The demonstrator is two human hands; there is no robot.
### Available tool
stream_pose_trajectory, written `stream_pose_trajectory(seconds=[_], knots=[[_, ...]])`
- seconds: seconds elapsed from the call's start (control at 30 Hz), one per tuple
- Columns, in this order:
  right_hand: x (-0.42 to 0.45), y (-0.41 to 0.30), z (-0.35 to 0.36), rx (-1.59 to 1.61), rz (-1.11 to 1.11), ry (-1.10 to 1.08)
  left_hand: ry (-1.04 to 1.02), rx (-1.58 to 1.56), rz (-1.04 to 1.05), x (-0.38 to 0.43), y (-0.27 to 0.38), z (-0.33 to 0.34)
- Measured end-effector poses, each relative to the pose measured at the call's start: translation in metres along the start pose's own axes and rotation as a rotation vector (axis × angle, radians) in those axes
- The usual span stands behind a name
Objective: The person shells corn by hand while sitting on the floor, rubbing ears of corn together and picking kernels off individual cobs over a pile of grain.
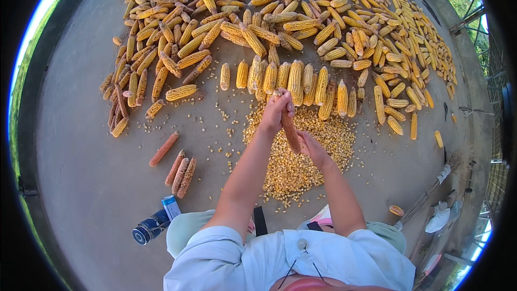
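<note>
A mostly stripped, reddish-brown corn cob [290, 131] slants over a pile of loose yellow kernels [288, 169]. My left hand [278, 109] is closed around its upper end. Beside the cob's lower end is my right hand [313, 149], its fingers extended; whether they touch the cob is not clear. Just beyond the hands, a row of husked corn ears [296, 83] lies side by side, some resting on the kernels' far edge. To the left on the concrete floor lie a bare cob [164, 148] and a small group of stripped cobs [181, 173].
A large spread of corn ears [250, 12] covers the far floor. By my left knee are a dark blue bottle [150, 227] and a blue-and-white box [171, 207]. At right lie a twig broom [426, 192], a partial ear [396, 210] and a white shoe [438, 218].
</note>
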State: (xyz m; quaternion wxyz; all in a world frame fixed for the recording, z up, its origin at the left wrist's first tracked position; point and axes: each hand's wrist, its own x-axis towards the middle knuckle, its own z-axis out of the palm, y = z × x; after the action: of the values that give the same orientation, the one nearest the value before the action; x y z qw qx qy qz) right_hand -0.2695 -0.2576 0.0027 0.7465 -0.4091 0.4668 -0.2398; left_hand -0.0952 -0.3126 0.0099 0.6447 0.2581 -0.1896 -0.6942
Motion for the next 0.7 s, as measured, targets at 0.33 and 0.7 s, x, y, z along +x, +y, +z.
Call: stream_pose_trajectory(seconds=[0.33, 0.7], knots=[[0.022, 0.004, 0.026, -0.048, -0.148, 0.022, 0.204, 0.595, -0.125, -0.007, -0.027, 0.012], [0.017, 0.099, -0.004, -0.455, 0.138, 0.012, 0.114, 1.739, -0.474, -0.080, 0.124, -0.137]])
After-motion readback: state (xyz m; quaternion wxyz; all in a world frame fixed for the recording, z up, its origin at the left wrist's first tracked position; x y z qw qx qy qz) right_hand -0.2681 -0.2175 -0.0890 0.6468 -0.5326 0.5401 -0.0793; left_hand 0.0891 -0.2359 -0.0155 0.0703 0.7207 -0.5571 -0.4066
